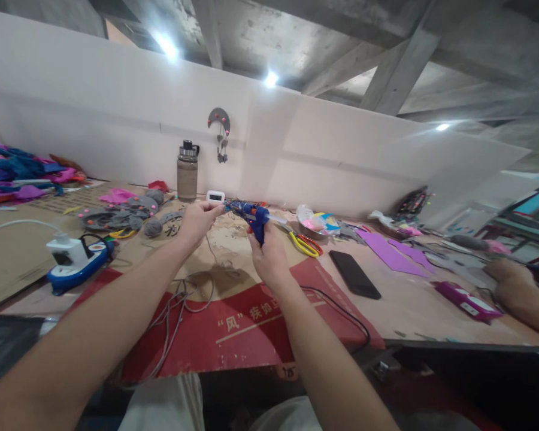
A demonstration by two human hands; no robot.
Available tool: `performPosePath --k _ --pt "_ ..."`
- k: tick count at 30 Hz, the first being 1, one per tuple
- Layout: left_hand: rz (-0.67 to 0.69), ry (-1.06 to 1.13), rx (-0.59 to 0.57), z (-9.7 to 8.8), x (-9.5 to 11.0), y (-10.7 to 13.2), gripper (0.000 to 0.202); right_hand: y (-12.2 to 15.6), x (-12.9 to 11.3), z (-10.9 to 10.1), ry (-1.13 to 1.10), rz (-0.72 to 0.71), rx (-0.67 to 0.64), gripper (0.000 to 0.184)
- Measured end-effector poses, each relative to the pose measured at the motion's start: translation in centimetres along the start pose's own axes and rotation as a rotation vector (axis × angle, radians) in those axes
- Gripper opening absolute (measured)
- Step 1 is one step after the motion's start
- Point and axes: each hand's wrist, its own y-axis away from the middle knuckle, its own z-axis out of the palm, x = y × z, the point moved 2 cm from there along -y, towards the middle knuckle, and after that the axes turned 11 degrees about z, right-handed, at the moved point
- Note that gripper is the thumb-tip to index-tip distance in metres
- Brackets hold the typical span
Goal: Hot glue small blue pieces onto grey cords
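Observation:
My right hand [270,256] is wrapped round the handle of a blue hot glue gun [261,220], whose nozzle end points left. The fingertips of my left hand [201,220] are pinched together close to that nozzle. What they pinch is too small and blurred to make out. A thin grey cord [210,244] trails down from near my left hand toward a loose tangle on the red and brown cardboard sheet [260,350]. Just right of the glue gun lie scissors with yellow handles [303,244].
Grey yarn balls [153,227], a bottle [187,173] and a small white display [215,197] stand behind. A blue power strip [78,266] sits left. At right are a black phone [354,274], purple sheets [393,251] and another person's hand [514,281]. A moon ornament [220,120] hangs on the board.

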Motion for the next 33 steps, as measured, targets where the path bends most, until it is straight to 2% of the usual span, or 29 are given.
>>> performPosePath --k 7,14,25,30,33 --pt "-0.013 0.048 0.034 -0.14 -0.16 -0.14 0.015 0.02 0.06 0.06 0.058 -0.004 0.021 0.029" --pt "-0.030 0.053 -0.017 0.12 0.20 0.08 0.015 -0.05 0.07 0.12 0.031 0.007 0.007 0.029" --pt "-0.044 0.146 -0.002 -0.24 -0.03 -0.25 0.017 -0.04 0.13 -0.06 0.061 0.023 0.022 0.029" --pt "-0.107 0.193 -0.015 -0.16 0.08 -0.19 0.018 0.11 0.05 -0.02 -0.004 0.021 0.039 0.029" --pt "-0.134 0.212 -0.002 -0.26 -0.07 -0.20 0.019 -0.13 0.62 -0.05 -0.112 0.045 0.096 0.030"
